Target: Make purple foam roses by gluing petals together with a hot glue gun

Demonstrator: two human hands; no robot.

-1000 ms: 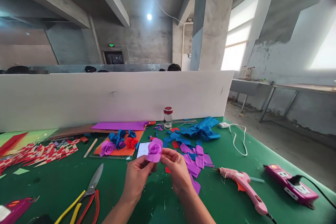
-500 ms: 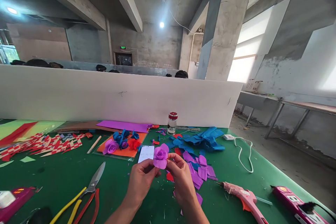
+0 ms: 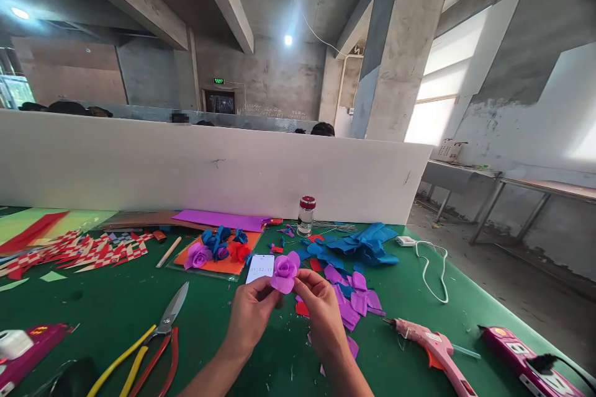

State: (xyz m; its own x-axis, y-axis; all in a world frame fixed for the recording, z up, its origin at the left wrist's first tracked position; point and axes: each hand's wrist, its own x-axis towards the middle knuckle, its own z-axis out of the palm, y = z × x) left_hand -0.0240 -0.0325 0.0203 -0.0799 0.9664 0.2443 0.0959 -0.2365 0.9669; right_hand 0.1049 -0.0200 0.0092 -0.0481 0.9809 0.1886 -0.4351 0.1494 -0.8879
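Note:
A purple paper rose (image 3: 285,272) is held up over the green table between my two hands. My left hand (image 3: 254,313) pinches it low on its left side, fingers closed. On the right, the thumb and forefinger of my right hand (image 3: 319,304) grip the edge of a petal. Just behind the rose lies a phone (image 3: 261,267) showing a timer. Loose purple petals (image 3: 356,304) are scattered to the right of my right hand. Finished purple, blue and red flowers (image 3: 218,248) rest on an orange sheet (image 3: 186,243) at the left back.
Yellow-and-red-handled scissors (image 3: 161,335) lie front left. A pink glue gun (image 3: 431,341) and a power strip (image 3: 516,353) are at right. A glass jar (image 3: 306,217) stands near the white partition (image 3: 261,180), beside blue paper pieces (image 3: 363,245). Checkered strips (image 3: 84,254) cover the far left.
The rose has tilted slightly and turned a little in my fingers. Both hands keep their pinch, and the view has shifted very slightly.

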